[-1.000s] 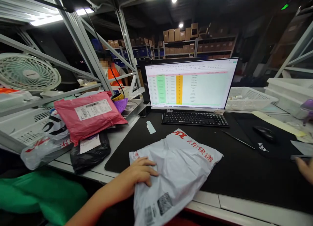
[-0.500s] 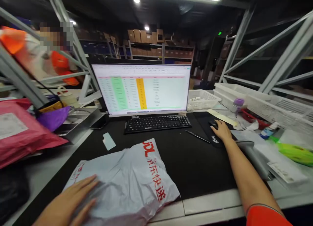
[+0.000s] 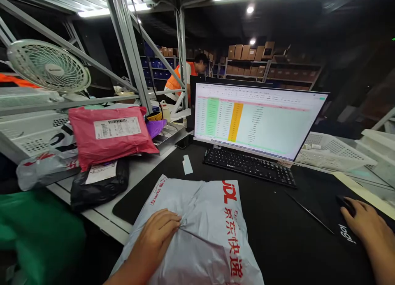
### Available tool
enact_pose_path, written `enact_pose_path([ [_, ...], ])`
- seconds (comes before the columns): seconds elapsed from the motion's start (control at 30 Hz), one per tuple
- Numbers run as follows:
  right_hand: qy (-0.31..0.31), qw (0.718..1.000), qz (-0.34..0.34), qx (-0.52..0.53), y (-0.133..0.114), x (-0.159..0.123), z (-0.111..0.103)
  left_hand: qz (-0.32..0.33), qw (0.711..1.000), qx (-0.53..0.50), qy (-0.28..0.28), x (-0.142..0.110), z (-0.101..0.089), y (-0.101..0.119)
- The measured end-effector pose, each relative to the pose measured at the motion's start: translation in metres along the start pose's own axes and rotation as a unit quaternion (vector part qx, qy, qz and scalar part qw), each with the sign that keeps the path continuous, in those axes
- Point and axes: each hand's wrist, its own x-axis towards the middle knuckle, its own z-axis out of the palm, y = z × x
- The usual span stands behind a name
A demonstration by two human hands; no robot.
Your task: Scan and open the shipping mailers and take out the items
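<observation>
A white plastic mailing bag (image 3: 203, 239) with red lettering lies on the black desk mat in front of me. My left hand (image 3: 160, 231) is closed on its upper film, and creases run out from the fingertips. At the far right, my right hand (image 3: 365, 219) rests over a dark computer mouse (image 3: 347, 205) on a mouse pad (image 3: 345, 233). A black pen (image 3: 310, 211) lies between the bag and the mouse. Behind the bag stand a black keyboard (image 3: 247, 163) and a monitor (image 3: 271, 120) with a coloured spreadsheet.
To the left, a pink parcel (image 3: 120, 145) sits on a black parcel (image 3: 101, 190). A small pale paper (image 3: 187, 165) and a phone (image 3: 184, 141) lie beyond the bag. White baskets (image 3: 336, 149) stand right; a fan (image 3: 51, 67) and a person (image 3: 175, 77) are beyond the frame.
My view has turned left, bringing the fan and more parcels into sight. My left hand has gone from lying spread on the bag to gripping its film. The right hand stays at the mouse.
</observation>
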Motion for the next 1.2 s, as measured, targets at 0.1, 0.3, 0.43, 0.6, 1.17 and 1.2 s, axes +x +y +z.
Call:
enact_pose_path([
  [0.1, -0.005, 1.000, 0.020, -0.010, -0.001, -0.001, -0.003, -0.042, 0.997, -0.060, 0.014, -0.001, -0.001, 0.001],
  [0.3, 0.009, 1.000, -0.016, 0.018, -0.001, 0.002, -0.009, -0.050, 0.990, -0.130, 0.016, 0.009, -0.003, -0.001],
  [0.43, 0.006, 1.000, -0.015, 0.010, -0.008, -0.001, -0.018, -0.015, 0.989, -0.140, 0.034, 0.020, -0.006, -0.003],
  [0.6, -0.058, 0.998, 0.021, -0.006, -0.026, -0.007, -0.035, 0.055, 0.990, -0.118, 0.050, 0.037, -0.004, -0.004],
  [1.17, -0.048, 0.995, 0.075, -0.038, -0.051, -0.011, -0.051, -0.037, 0.995, -0.085, -0.036, 0.003, 0.017, 0.032],
  [1.2, -0.004, 0.998, 0.062, -0.022, -0.064, -0.010, -0.062, -0.043, 0.994, -0.103, -0.021, 0.004, 0.019, 0.033],
])
